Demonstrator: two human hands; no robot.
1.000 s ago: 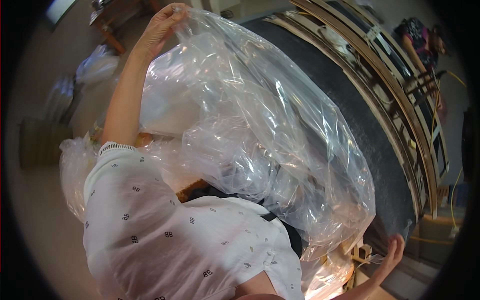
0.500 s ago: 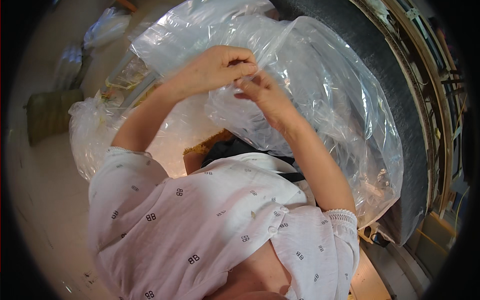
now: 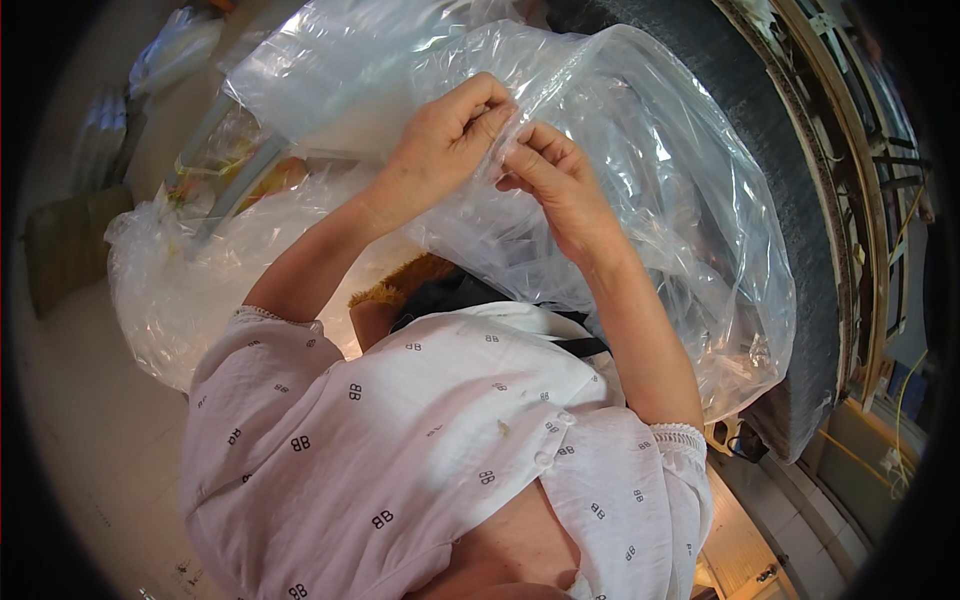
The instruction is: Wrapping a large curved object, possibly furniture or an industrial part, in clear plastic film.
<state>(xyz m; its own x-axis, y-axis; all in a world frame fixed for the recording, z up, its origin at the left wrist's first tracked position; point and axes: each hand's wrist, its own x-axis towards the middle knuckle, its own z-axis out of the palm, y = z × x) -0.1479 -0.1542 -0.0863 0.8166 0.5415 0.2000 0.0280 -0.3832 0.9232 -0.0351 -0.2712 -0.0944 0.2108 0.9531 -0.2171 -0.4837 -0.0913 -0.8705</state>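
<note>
Both hands are up in front of the person's chest, meeting at the rim of a big clear plastic bag (image 3: 640, 200). The left hand (image 3: 440, 150) has its fingers curled tight, pinching a fold of the film at the top edge; the right hand (image 3: 555, 185) is just beside it, knuckles almost touching the left, its fingertips (image 3: 520, 135) pressed together on the same strip of plastic. So the gripped bit sits right between the two hands, while the rest of the bag billows away to the right and down, draped over a dark grey padded surface (image 3: 790, 200) that curves along the right side. Behind the left forearm a second heap of crumpled clear plastic (image 3: 170, 280) lies on the pale floor (image 3: 80, 420), well below the hands. A wooden frame (image 3: 850, 130) runs along the far edge of the grey surface. The person wears a white short-sleeved shirt (image 3: 400, 440) with small dark marks, filling the lower part of the view
</note>
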